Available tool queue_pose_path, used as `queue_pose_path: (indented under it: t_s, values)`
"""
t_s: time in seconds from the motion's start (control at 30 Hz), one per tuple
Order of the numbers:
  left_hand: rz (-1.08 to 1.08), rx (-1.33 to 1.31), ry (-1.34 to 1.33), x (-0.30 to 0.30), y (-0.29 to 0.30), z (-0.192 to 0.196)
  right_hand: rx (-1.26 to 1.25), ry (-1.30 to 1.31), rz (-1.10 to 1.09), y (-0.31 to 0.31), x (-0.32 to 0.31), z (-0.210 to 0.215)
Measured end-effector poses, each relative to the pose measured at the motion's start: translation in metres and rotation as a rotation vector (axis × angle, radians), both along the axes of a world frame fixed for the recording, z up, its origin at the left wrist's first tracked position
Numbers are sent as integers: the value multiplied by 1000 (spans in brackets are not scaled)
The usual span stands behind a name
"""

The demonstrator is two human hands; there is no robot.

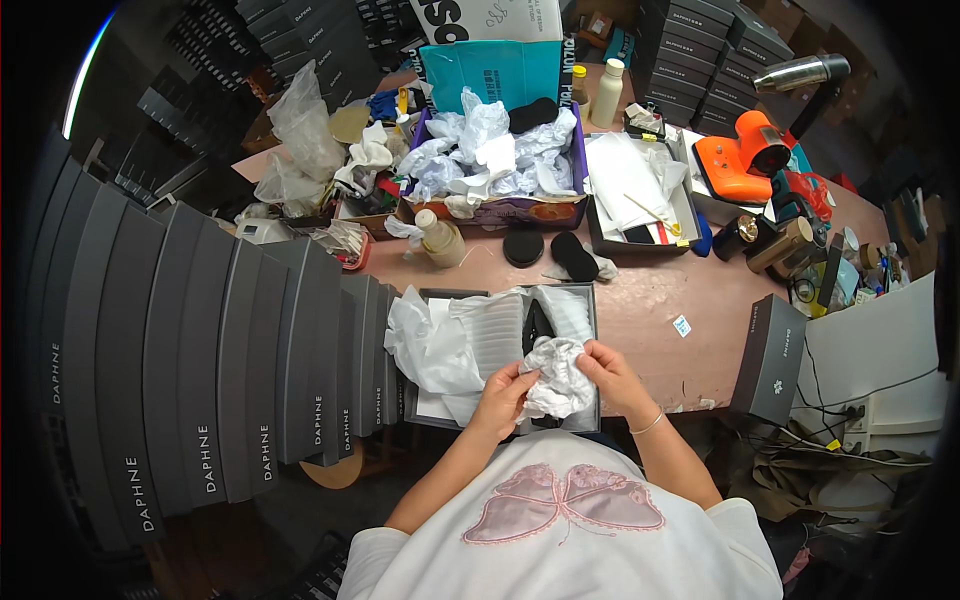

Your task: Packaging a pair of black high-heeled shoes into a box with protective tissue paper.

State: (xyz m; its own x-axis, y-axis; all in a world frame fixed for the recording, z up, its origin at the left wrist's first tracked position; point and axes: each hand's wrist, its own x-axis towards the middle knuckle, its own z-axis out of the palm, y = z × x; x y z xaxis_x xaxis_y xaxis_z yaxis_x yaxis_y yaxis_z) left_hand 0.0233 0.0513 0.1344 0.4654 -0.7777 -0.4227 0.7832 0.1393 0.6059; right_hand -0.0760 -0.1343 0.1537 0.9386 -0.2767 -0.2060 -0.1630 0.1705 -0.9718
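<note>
Both my hands hold one crumpled ball of white tissue paper over the near end of an open grey shoe box. My left hand grips its left side and my right hand grips its right side. Inside the box lies a dark shoe, partly wrapped in white ribbed paper. More white tissue spills over the box's left edge.
A stack of grey shoe boxes stands on edge at my left. A purple box of crumpled white paper sits at the back, with a tray, two black pads, bottles, an orange tool and a grey lid at right.
</note>
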Motion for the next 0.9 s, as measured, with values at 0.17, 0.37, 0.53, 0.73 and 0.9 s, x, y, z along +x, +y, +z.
queue_pose_path:
  t_s: [0.17,0.37,0.53,0.73,0.9]
  values:
    - [217,77,-316,-4,-1,0,-386,-12,-142,6,-5,29]
    - [305,93,-359,6,-4,3,-289,-25,28,35,-5,28]
    - [568,72,112,21,-3,-4,174,40,-185,29,-16,-1]
    - [603,133,-238,27,-6,-19,121,116,-304,20,-34,-24]
    - [511,126,-374,30,-1,-15,-267,-99,-141,31,-8,33]
